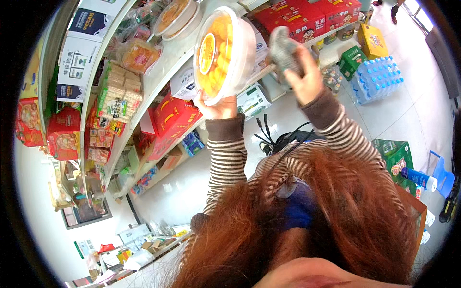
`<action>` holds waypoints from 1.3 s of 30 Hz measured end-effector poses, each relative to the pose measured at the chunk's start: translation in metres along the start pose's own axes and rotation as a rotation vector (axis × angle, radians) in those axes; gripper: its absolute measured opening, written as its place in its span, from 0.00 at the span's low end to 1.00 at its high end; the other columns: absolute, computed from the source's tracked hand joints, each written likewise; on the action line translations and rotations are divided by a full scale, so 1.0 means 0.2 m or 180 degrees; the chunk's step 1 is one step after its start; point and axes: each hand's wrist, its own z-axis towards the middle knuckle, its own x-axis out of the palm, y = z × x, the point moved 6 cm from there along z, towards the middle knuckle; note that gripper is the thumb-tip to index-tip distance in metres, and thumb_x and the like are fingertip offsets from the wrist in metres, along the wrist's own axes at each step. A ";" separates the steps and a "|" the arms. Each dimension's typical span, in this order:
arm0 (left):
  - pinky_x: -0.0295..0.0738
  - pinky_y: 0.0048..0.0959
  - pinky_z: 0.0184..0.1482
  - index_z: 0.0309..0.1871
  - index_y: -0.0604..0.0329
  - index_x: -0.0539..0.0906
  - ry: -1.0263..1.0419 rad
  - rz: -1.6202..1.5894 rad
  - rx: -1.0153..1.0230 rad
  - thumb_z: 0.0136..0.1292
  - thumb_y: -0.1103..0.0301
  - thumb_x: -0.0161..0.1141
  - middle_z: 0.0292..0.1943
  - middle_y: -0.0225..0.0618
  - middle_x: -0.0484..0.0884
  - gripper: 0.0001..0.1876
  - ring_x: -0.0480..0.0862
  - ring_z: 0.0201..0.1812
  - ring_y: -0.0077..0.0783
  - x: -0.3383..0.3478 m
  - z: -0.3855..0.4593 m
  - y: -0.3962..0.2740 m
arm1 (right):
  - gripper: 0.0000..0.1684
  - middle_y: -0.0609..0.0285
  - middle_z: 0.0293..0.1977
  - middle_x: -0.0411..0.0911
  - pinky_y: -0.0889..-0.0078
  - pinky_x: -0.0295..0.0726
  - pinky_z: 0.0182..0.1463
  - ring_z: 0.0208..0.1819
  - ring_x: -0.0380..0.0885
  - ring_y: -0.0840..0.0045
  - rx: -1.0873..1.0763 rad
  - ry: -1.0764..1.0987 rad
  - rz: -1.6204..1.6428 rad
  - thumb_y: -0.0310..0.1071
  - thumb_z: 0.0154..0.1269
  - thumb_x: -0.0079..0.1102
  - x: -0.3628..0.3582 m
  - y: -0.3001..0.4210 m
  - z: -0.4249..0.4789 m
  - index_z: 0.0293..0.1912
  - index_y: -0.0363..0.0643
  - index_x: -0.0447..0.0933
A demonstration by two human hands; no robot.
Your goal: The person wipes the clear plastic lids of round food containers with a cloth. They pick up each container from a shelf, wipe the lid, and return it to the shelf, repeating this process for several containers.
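Note:
My left hand (219,107) grips the lower edge of a large round clear plastic tub (242,50) with yellow-orange pieces inside and an oval label on its lid. The tub is tilted on its side, lid facing left, in front of the shelves. To its right, apart from it, my right hand (307,77) holds a grey cloth (284,48), bunched up and blurred. Behind the cloth stand red milk cartons (295,18) on a shelf.
Shelves (169,77) curve down the left side with packaged snacks (120,91) and similar round tubs (178,18). On the floor at right stand shrink-wrapped water bottles (378,79), a green box (352,62) and a yellow box (373,40). Another person's feet (394,16) show at top right.

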 end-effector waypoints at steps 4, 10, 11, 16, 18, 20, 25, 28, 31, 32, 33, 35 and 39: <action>0.62 0.42 0.63 0.65 0.63 0.61 -0.0207 0.0011 -0.0118 0.51 0.53 0.51 0.62 0.44 0.67 0.37 0.69 0.61 0.43 0.01 -0.05 0.11 | 0.33 0.43 0.66 0.49 0.60 0.44 0.70 0.70 0.46 0.56 -0.1247 0.0246 -0.0704 0.27 0.52 0.50 0.22 0.19 -0.01 0.61 0.40 0.61; 0.58 0.44 0.66 0.66 0.59 0.59 0.0085 0.0010 -0.0336 0.52 0.54 0.48 0.64 0.47 0.63 0.37 0.65 0.64 0.45 -0.04 -0.10 0.08 | 0.29 0.50 0.67 0.51 0.69 0.48 0.69 0.69 0.51 0.68 -0.0439 0.0587 0.0325 0.28 0.62 0.40 0.12 0.09 0.28 0.63 0.35 0.58; 0.58 0.44 0.66 0.66 0.59 0.59 0.0098 -0.0014 -0.0325 0.52 0.54 0.48 0.64 0.47 0.63 0.37 0.65 0.64 0.45 -0.02 -0.08 0.09 | 0.28 0.50 0.67 0.50 0.70 0.47 0.70 0.69 0.49 0.67 -0.0319 0.0697 0.0504 0.29 0.63 0.40 0.12 0.06 0.34 0.63 0.33 0.57; 0.58 0.44 0.66 0.66 0.59 0.59 0.0065 -0.0169 -0.0330 0.53 0.54 0.48 0.64 0.47 0.63 0.36 0.65 0.64 0.45 -0.01 -0.08 0.12 | 0.31 0.45 0.67 0.48 0.62 0.42 0.70 0.71 0.42 0.60 -0.1189 0.0557 -0.0562 0.32 0.59 0.41 0.20 0.22 0.15 0.62 0.31 0.58; 0.58 0.43 0.66 0.66 0.59 0.59 0.0069 -0.0181 -0.0330 0.53 0.54 0.48 0.64 0.47 0.63 0.36 0.65 0.64 0.45 -0.01 -0.09 0.09 | 0.31 0.45 0.67 0.49 0.62 0.44 0.70 0.70 0.45 0.60 -0.1215 0.0595 -0.0706 0.31 0.59 0.40 0.23 0.24 0.10 0.62 0.31 0.58; 0.58 0.43 0.66 0.66 0.59 0.59 0.0074 -0.0179 -0.0380 0.53 0.54 0.48 0.64 0.47 0.63 0.36 0.65 0.64 0.45 0.00 -0.10 0.07 | 0.29 0.45 0.67 0.48 0.62 0.44 0.70 0.70 0.46 0.61 -0.1369 0.0784 -0.0505 0.31 0.59 0.39 0.24 0.26 0.17 0.61 0.30 0.59; 0.58 0.43 0.66 0.66 0.59 0.60 0.0052 -0.0448 -0.0744 0.53 0.54 0.47 0.64 0.47 0.63 0.36 0.65 0.64 0.45 0.02 -0.27 0.09 | 0.20 0.50 0.52 0.72 0.69 0.70 0.57 0.53 0.72 0.69 0.0373 0.1594 0.1326 0.32 0.64 0.45 0.25 -0.08 0.43 0.55 0.35 0.67; 0.58 0.43 0.66 0.66 0.59 0.60 0.0076 -0.0627 -0.0931 0.53 0.54 0.47 0.64 0.47 0.63 0.36 0.65 0.64 0.45 0.05 -0.35 0.10 | 0.20 0.51 0.45 0.77 0.69 0.75 0.51 0.47 0.77 0.69 -0.0744 0.1498 -0.0104 0.31 0.60 0.54 0.22 -0.27 0.45 0.53 0.39 0.69; 0.58 0.43 0.66 0.66 0.60 0.60 0.0168 -0.0902 -0.0923 0.53 0.54 0.47 0.64 0.47 0.63 0.36 0.65 0.64 0.45 0.07 -0.27 0.12 | 0.20 0.55 0.47 0.76 0.69 0.74 0.52 0.49 0.76 0.71 -0.0128 0.1287 0.0400 0.37 0.66 0.46 0.23 -0.23 0.38 0.55 0.39 0.67; 0.58 0.43 0.66 0.66 0.60 0.60 0.0209 -0.0983 -0.0900 0.53 0.54 0.47 0.64 0.47 0.63 0.36 0.65 0.64 0.45 0.08 -0.23 0.14 | 0.21 0.56 0.47 0.76 0.69 0.74 0.53 0.49 0.76 0.72 0.0228 0.1189 0.0859 0.39 0.68 0.44 0.21 -0.19 0.37 0.57 0.39 0.67; 0.58 0.43 0.66 0.66 0.60 0.60 0.0231 -0.1060 -0.0878 0.53 0.53 0.47 0.64 0.47 0.63 0.36 0.65 0.64 0.45 0.08 -0.20 0.15 | 0.23 0.57 0.48 0.76 0.69 0.74 0.53 0.49 0.76 0.73 0.0846 0.1092 0.1862 0.41 0.69 0.41 0.20 -0.14 0.38 0.58 0.38 0.65; 0.58 0.43 0.66 0.66 0.60 0.60 0.0417 -0.1488 -0.0852 0.53 0.53 0.47 0.64 0.47 0.63 0.36 0.65 0.64 0.46 0.10 -0.16 0.14 | 0.27 0.55 0.56 0.69 0.70 0.66 0.61 0.57 0.69 0.70 0.1123 0.1191 0.2673 0.42 0.70 0.38 0.15 -0.08 0.40 0.62 0.34 0.59; 0.61 0.45 0.63 0.65 0.58 0.62 -0.0212 -0.0066 -0.0311 0.54 0.51 0.46 0.63 0.44 0.65 0.35 0.66 0.63 0.45 -0.04 -0.05 0.13 | 0.26 0.55 0.55 0.68 0.67 0.67 0.59 0.55 0.69 0.71 0.0986 0.0878 0.2748 0.36 0.69 0.41 0.16 0.14 0.30 0.63 0.38 0.56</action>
